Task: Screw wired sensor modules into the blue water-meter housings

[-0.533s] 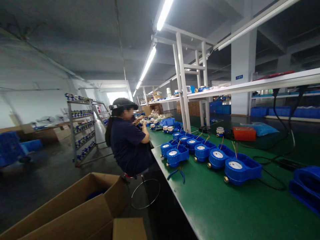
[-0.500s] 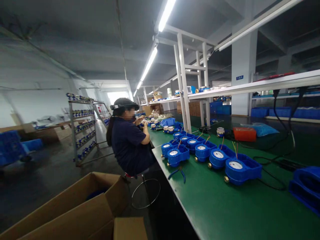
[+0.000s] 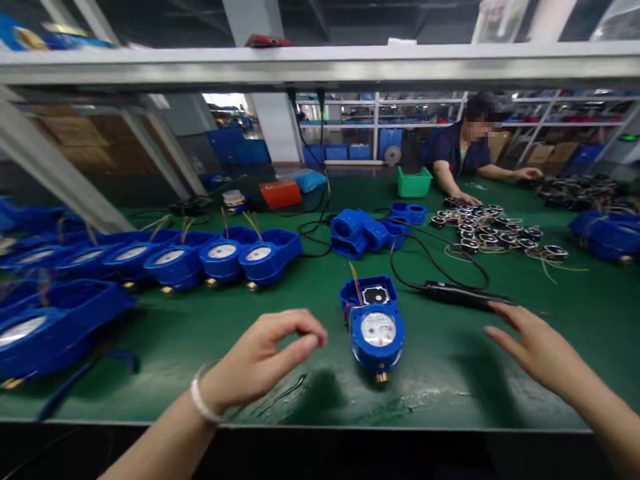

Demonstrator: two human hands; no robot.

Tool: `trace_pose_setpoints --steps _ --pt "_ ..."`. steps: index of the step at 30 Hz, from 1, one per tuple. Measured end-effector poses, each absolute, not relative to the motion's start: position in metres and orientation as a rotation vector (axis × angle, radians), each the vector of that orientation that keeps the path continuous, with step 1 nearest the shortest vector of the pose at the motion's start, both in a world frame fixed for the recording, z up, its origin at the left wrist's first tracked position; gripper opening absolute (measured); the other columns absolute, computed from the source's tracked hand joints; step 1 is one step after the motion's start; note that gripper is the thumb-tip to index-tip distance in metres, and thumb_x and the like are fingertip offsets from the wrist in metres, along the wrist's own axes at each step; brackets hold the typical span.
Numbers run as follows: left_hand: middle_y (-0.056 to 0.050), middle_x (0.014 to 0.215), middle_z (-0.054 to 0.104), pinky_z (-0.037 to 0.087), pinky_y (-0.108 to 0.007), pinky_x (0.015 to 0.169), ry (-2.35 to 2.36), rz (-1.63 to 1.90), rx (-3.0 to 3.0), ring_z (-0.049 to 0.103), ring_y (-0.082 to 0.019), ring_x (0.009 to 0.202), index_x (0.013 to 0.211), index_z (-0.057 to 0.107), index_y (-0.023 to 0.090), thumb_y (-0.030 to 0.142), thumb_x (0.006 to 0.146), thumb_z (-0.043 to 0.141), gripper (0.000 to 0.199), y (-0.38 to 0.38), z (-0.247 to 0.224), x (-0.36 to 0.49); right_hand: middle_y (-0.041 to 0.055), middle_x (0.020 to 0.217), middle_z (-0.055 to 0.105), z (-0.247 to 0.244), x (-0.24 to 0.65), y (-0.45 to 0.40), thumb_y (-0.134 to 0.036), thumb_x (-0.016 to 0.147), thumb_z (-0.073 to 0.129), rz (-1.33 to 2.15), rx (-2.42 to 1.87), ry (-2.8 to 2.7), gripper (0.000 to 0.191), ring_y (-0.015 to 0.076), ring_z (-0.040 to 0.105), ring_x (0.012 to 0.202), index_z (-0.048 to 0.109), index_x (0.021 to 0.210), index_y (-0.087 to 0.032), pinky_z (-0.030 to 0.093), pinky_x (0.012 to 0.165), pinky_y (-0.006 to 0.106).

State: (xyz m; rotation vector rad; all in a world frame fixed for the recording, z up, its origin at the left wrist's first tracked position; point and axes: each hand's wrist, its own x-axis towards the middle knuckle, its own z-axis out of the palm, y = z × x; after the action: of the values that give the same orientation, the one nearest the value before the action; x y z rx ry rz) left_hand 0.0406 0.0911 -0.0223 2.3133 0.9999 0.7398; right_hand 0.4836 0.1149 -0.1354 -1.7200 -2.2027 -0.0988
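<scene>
Whitish, rounded band [image 3: 203, 402] behind left hand [image 3: 265, 360]; right hand [image 3: 540, 350], both forearms bare.

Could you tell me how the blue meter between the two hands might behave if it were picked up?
The blue meter looks stiff, with its moulded housing. The brass fitting probably adds some weight, and the loose wires would likely flop about.

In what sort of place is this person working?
Probably a factory assembly workshop: a row of round-dialled blue plastic meters lines the green workbench, loose wired black parts lie in a heap, and a co-worker in dark clothes handles them.
</scene>
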Motion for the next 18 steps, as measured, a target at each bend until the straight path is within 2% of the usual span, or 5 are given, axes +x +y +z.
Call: trace_pose_setpoints --steps 2,6,12,15,18 --pt "-0.006 0.097 0.063 0.049 -0.034 0.081 0.984 0.958 2.4 0.06 -0.017 0.092 0.103 0.057 0.02 0.029 0.093 0.045 0.018 0.117 -0.036 0.064 0.0135 0.122 0.054 -0.146 0.473 0.141 -0.053 0.088 0.049 -0.117 -1.757 -2.25 0.058 0.0279 0.05 0.113 0.042 0.132 -0.016 0.045 0.095 0.042" --pt "-0.009 0.108 0.061 0.037 -0.047 0.098 0.926 1.131 2.598 0.054 -0.023 0.107 0.113 0.054 0.021 0.044 0.09 0.048 0.034 0.133 -0.061 0.088 0.0158 0.122 0.05 -0.156 0.457 0.191 -0.053 0.087 0.05 -0.124 -1.831 -2.322 0.061 0.0347 0.047 0.11 0.039 0.136 -0.018 0.045 0.087 0.051" --pt "-0.016 0.129 0.053 0.005 -0.069 0.105 0.973 0.905 2.973 0.041 -0.037 0.124 0.13 0.046 0.021 0.08 0.063 0.054 0.089 0.12 -0.084 0.096 0.0097 0.11 0.053 -0.153 0.469 0.23 -0.046 0.082 0.062 0.16 -1.784 -2.557 0.057 0.0251 0.051 0.1 0.046 0.129 -0.018 0.043 0.089 0.047" --pt "-0.018 0.135 0.048 -0.002 -0.078 0.097 1.16 0.701 2.973 0.029 -0.042 0.132 0.131 0.045 0.022 0.075 0.07 0.053 0.081 0.116 -0.092 0.107 0.009 0.105 0.056 -0.149 0.464 0.242 -0.046 0.081 0.062 0.375 -1.727 -2.574 0.056 0.0238 0.055 0.096 0.049 0.127 -0.018 0.045 0.087 0.045" --pt "-0.017 0.135 0.048 0.008 -0.075 0.101 1.251 0.805 2.73 0.03 -0.038 0.133 0.119 0.053 0.02 0.058 0.077 0.059 0.057 0.114 -0.097 0.115 0.0107 0.104 0.059 -0.14 0.458 0.244 -0.047 0.078 0.063 0.55 -1.724 -2.461 0.053 0.026 0.058 0.092 0.054 0.122 -0.018 0.047 0.085 0.044"
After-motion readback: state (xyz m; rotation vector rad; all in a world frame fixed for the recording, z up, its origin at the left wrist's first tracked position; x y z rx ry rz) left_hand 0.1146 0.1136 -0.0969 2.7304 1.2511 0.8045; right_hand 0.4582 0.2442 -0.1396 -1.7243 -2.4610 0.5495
